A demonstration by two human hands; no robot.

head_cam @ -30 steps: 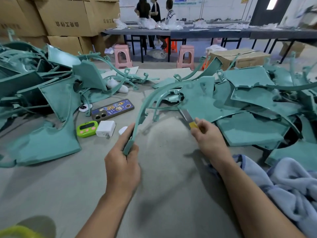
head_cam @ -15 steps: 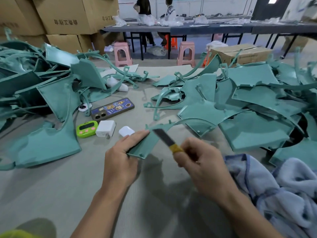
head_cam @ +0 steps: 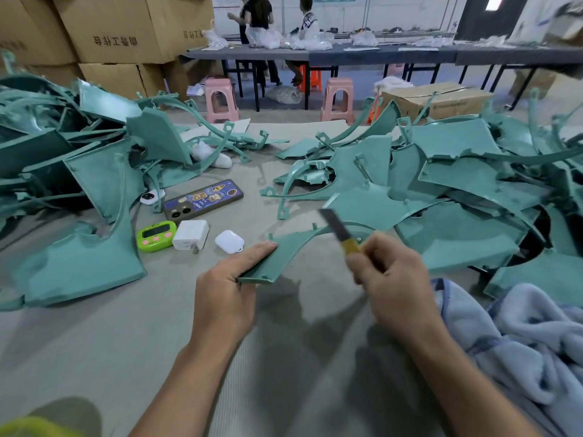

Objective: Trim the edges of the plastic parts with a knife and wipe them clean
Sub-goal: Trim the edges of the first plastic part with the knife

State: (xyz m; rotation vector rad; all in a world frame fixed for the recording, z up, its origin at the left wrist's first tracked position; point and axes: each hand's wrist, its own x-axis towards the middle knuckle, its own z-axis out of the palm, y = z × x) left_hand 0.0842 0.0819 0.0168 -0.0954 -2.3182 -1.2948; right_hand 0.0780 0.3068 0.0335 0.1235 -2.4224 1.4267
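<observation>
Grey worktop point(head_cam: 94, 342) carries two heaps of teal plastic parts: left heap point(head_cam: 79, 171), right heap point(head_cam: 457, 190). Our left hand point(head_cam: 224, 298) pinches one curved part point(head_cam: 277, 257) by its near end between them; our right hand point(head_cam: 394, 279) grips one knife point(head_cam: 339, 230), blade slanting over it. One phone point(head_cam: 203, 198), one timer point(head_cam: 156, 236), one charger point(head_cam: 191, 234) lie nearby.

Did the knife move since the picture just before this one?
Yes. The knife in the right hand has shifted right and up in the picture, widening its gap from the white earbud case.
</observation>
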